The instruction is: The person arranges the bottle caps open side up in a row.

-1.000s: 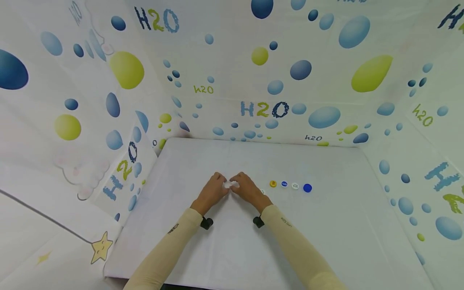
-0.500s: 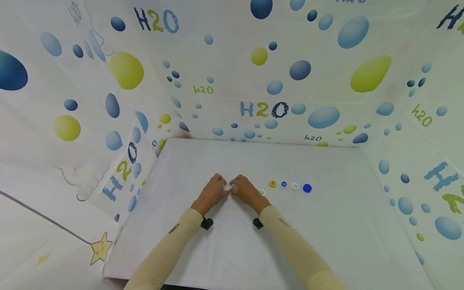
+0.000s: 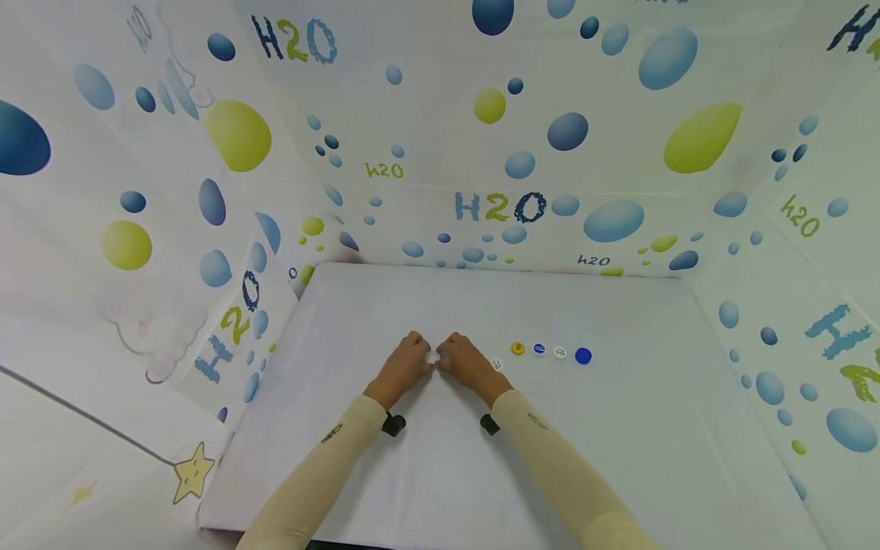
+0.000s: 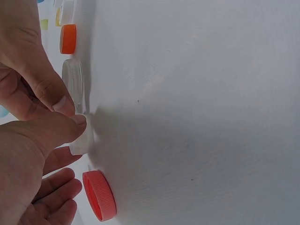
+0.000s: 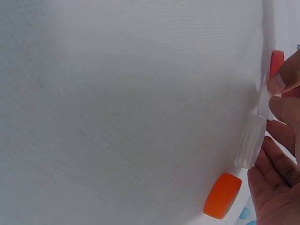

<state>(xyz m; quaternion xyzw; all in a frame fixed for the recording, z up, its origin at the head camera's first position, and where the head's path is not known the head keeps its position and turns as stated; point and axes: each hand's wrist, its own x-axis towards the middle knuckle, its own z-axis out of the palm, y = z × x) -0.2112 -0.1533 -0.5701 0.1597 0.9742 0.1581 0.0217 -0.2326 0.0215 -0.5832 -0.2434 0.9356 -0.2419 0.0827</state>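
Note:
In the head view my left hand (image 3: 402, 368) and right hand (image 3: 469, 368) meet over a small white piece (image 3: 431, 357) on the table. The left wrist view shows my left thumb and finger pinching a translucent white bottle cap (image 4: 82, 141). Against its edge lies a clear ribbed bottle cap (image 5: 251, 141), with my right fingers right behind it and the thumb close to where both caps meet. A red bottle cap (image 4: 99, 196) lies beside my left hand. Beyond the clear cap, by my right hand, is an orange bottle cap (image 5: 222, 196). In the head view both are hidden by my hands.
Right of my right hand lie a white cap (image 3: 497, 365), a yellow cap (image 3: 518, 348), a blue-and-white cap (image 3: 539, 349), another white cap (image 3: 560, 353) and a blue cap (image 3: 583, 356). A printed backdrop (image 3: 426, 114) rises behind the white-covered table (image 3: 550, 458).
Both hands have shifted slightly toward me. The white pieces between them show less than a second ago, and the white cap beside my right hand shows more.

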